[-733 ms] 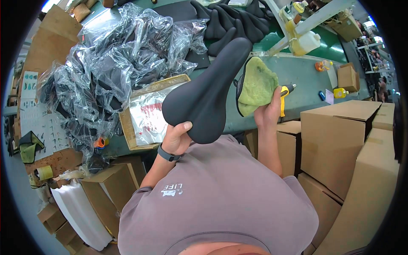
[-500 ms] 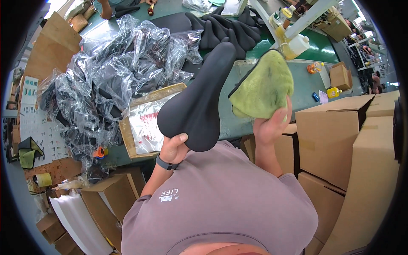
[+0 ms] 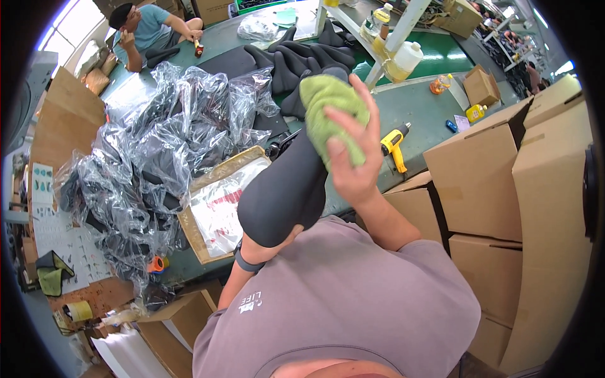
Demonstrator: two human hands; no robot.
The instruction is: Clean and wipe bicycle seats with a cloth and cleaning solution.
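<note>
L hand (image 3: 268, 247) fingers grip saddle (image 3: 280, 192) at near end — prob leaves top free; R hand (image 3: 357, 167) fingers spread, clutching green cloth (image 3: 322, 104) over far end

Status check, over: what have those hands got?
Left hand holds black saddle by wide end. Right hand holds green cloth over narrow end. Cloth hides much of that end; contact unclear.
</note>
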